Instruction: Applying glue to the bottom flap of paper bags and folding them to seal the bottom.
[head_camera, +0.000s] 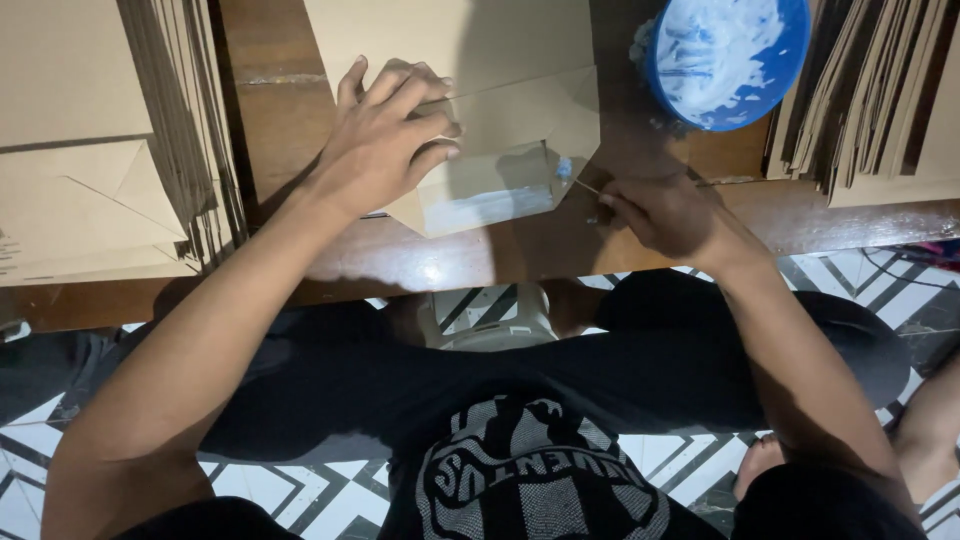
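Wooden tabletop (300, 120): left hand (385, 140) presses flat on brown envelope (500, 130); right hand (665, 215) pinches glue stick (588, 187) just right of flap.

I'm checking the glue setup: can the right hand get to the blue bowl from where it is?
Probably yes. The right hand sits just below the blue bowl, with only bare wooden table between.

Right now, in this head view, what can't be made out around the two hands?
- Thin tool in the right hand: too small and dim to identify.
- Envelope: partly covered by the left hand, top cut off.
- Blue bowl: cut by the top edge.
- Paper stacks: run off-frame.
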